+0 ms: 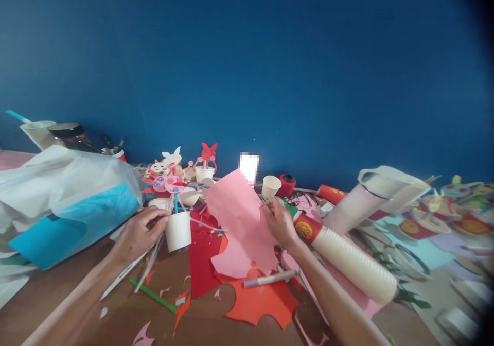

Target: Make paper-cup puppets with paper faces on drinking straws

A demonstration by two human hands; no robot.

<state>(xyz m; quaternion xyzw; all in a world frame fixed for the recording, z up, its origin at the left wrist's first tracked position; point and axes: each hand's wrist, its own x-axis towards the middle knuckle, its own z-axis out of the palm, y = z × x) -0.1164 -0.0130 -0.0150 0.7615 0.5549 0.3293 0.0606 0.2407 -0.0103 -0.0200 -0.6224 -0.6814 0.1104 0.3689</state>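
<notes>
Forearms point(90, 279), cup point(178, 232) and pink paper point(243, 222) between hands point(281, 222)

The head view faces a blue wall point(247, 68), looking down across the tabletop point(208, 323)

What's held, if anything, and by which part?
Right hand: pink sheet, by its right edge. Left hand: at rim of white cup, grip unclear.

Stacked cups point(353, 263) block rightward passage for the right hand point(278, 223).
</notes>
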